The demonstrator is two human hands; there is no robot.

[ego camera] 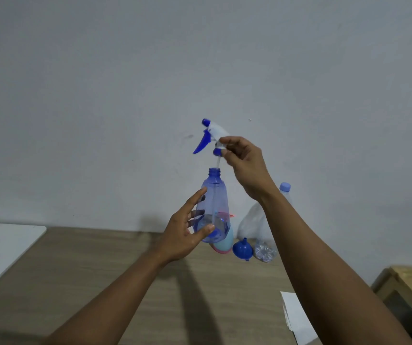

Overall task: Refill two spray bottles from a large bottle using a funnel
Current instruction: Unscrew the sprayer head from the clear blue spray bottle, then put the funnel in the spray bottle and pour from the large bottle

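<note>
Held item: translucent blue plastic spray bottle (216,195), cone-shaped, raised above the counter (100,282), roughly upright, threaded neck uncapped; a little clear liquid shows in its lower part.
Left hand (182,235): grip wrapped round the bottle's wide lower body, thumb across the front, fingers seen through the plastic behind, index finger lying up along the side.
Detached part: white plastic spray head with blue trigger, nozzle and collar (216,129), held above the open neck, apart from it.
Dip tube (217,162): thin and clear, hanging from the collar, lower end at the mouth of the neck.
Right hand (244,163): grip pinching the spray head just above the collar, between thumb and fingertips.
Second bottle: pale blue plastic bottle with pink base (224,242), standing on the counter directly behind the held bottle, mostly hidden by it.
Funnel: small blue plastic funnel (241,249), lying on the counter, just right of the pale blue bottle.
Supply: large clear plastic bottle with pale blue cap (252,220), at the back of the counter beside the funnel, partly behind the right forearm.
Surface: wood-grain counter against a plain grey-white wall (200,58).
Other items: white sheet of paper (298,317) at the near right; white flat panel (0,245) at the left edge; pale wooden frame (411,282) at the far right.
</note>
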